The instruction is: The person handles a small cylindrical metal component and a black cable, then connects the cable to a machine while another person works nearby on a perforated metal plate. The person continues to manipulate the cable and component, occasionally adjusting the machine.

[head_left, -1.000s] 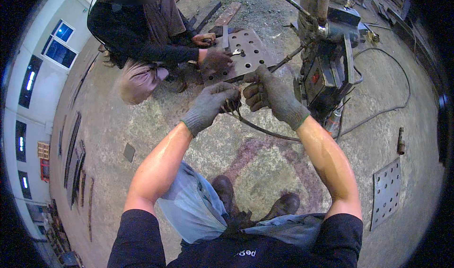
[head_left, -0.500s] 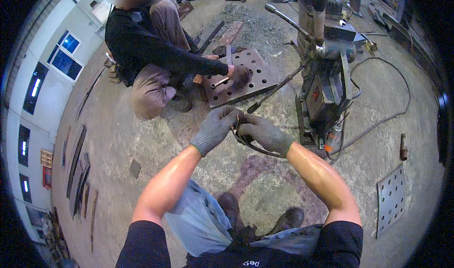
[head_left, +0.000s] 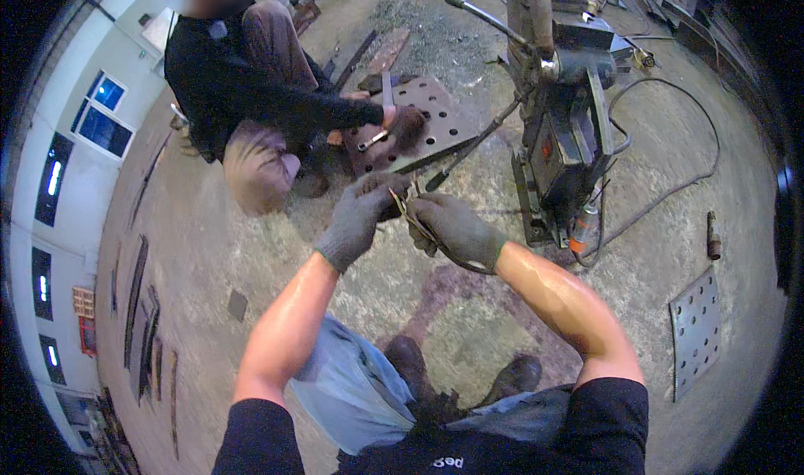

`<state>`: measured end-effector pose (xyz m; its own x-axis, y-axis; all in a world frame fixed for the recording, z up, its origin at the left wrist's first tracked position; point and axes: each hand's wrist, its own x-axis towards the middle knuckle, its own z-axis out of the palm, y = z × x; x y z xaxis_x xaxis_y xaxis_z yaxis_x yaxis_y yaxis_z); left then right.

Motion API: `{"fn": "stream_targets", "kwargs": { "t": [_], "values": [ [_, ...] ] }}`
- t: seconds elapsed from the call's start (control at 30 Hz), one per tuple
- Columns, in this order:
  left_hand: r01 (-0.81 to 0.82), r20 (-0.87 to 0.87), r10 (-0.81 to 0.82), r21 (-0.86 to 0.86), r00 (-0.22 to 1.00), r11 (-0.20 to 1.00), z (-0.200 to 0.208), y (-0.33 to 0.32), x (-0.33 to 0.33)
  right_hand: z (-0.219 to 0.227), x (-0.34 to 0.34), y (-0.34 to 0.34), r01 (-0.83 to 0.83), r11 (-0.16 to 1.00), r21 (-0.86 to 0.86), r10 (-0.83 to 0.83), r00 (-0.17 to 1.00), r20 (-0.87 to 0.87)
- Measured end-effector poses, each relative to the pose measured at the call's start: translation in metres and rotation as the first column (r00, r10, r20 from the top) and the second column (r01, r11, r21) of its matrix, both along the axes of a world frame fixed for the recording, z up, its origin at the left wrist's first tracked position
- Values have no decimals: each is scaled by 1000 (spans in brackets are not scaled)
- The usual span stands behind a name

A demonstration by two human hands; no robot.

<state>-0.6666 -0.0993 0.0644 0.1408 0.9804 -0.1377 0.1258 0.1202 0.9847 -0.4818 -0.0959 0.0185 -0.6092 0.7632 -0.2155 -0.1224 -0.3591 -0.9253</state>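
Note:
My right hand [head_left: 461,230], in a grey knit glove, is closed on a thin dark electric cable. Split wires [head_left: 404,209] with bare copper-coloured tips stick out from its fingers. My left hand [head_left: 356,224], gloved alike, is close beside it with fingers curled together at the wire ends; what they pinch is hidden. Below my right palm the cable runs toward the wrist. Ahead of my hands, a crouching co-worker [head_left: 251,98] in a dark top leans over a thick steel plate with round holes [head_left: 456,119], one blurred hand above it. A wrench-like tool [head_left: 373,141] lies on that plate.
A drilling machine [head_left: 569,131] with long lever handles [head_left: 477,10] stands ahead to the right. Its cable [head_left: 716,152] loops over the floor. An orange-tipped connector [head_left: 582,230] is at its base. Another perforated plate [head_left: 695,333] lies right; metal strips [head_left: 138,316] lie left.
My hands have drawn slightly apart, the left moving a little left, and more of the split wires shows between them. The co-worker's hand has shifted slightly over the plate; the whole view has tilted.

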Motion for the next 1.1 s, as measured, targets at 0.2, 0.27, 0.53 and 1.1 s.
{"fn": "stream_targets", "kwargs": {
  "t": [0.2,0.27,0.53,1.1],
  "values": [
    [-42,165,59,-107,985,993,-16,1,-10,16,-5,-9,80,992,94,-86,995,59],
    [-34,186,58,-130,981,991,-15,5,-9,16,-4,-9,68,994,91,-73,996,57],
    [-4,-440,84,180,894,984,5,7,-11,-33,-2,-1,125,992,3,-125,988,93],
    [680,-761,-418,42,496,732,61,-105,82,-140,7,12,-88,881,464,-28,971,237]
  ]
}}
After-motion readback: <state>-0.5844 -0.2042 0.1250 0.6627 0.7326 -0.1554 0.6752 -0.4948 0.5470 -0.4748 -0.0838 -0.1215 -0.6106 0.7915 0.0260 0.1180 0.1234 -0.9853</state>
